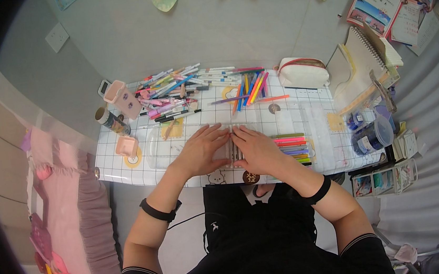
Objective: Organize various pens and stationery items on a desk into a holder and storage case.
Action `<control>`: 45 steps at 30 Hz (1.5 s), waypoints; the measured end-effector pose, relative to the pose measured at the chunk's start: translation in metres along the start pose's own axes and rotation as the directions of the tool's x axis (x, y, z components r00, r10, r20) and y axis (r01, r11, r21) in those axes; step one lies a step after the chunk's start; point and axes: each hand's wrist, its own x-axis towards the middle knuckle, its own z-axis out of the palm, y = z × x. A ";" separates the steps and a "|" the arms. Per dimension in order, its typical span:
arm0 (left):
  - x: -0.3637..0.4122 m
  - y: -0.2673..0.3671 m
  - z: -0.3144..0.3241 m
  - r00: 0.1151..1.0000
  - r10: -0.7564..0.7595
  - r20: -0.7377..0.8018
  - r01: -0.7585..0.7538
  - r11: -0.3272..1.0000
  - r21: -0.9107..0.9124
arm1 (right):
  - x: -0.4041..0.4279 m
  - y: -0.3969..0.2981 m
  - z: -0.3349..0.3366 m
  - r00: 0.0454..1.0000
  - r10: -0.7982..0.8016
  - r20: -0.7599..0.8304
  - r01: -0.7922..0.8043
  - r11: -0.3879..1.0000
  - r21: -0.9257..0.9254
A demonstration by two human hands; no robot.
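Note:
My left hand [203, 149] and my right hand [257, 148] lie palm down on either side of a row of slim, whitish pens [235, 151]. Fingertips and thumbs of both hands touch or nearly touch this row, and the hands cover part of it. To the left of my left hand lies a clear plastic tray [153, 153]. Beside my right wrist is a neat row of coloured markers [291, 144], partly covered by the forearm.
A loose heap of pens [174, 82] and a pile of bright markers [252, 88] lie at the back. Around them stand a pink bin [122, 98], a tube [112, 121], a small pink box [126, 146], a white pencil case [303, 72] and a clear jar [368, 140].

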 end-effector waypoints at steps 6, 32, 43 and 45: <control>0.003 -0.007 -0.001 0.998 -0.021 0.063 0.022 1.000 -0.014 | 0.009 -0.002 -0.008 0.999 0.006 0.047 -0.005 1.000 -0.027; 0.071 0.017 -0.026 0.957 -0.144 0.253 0.072 0.959 0.273 | 0.019 0.049 -0.046 0.996 0.060 0.072 -0.078 0.953 0.291; 0.206 -0.023 0.011 0.935 -0.345 0.085 0.325 0.928 0.184 | 0.076 0.168 -0.060 0.915 0.402 0.023 -0.368 0.810 0.456; 0.220 -0.030 0.023 0.951 -0.308 0.019 0.300 0.937 0.180 | 0.085 0.179 -0.045 0.918 0.379 -0.116 -0.310 0.868 0.388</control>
